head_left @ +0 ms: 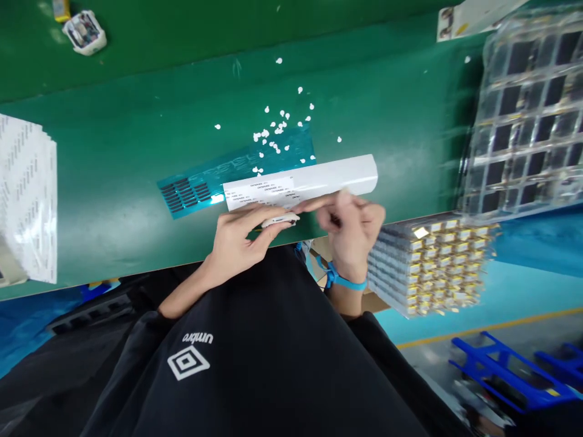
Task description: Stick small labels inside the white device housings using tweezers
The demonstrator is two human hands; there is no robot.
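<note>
My left hand (243, 240) pinches a small white-cased device (280, 220) between thumb and fingers at the table's near edge. Dark parts show along one side of the device. My right hand (350, 230), with a blue wrist strap, is slightly blurred; its fingers are curled, and one finger reaches left to the device's end. Whatever its fingertips may hold is too small to make out. Just behind both hands lies a white printed adhesive sheet (330, 176). Beneath that sheet is a blue film strip (218, 173) with rows of small dark pieces at its left end.
Many small white tabs (277, 129) lie scattered beyond the film. A clear compartment tray (523, 121) stands at right, above a stack of trays (428, 267) with yellow-edged parts. White printed sheets (31, 200) are at left. Another white device (85, 32) lies far left.
</note>
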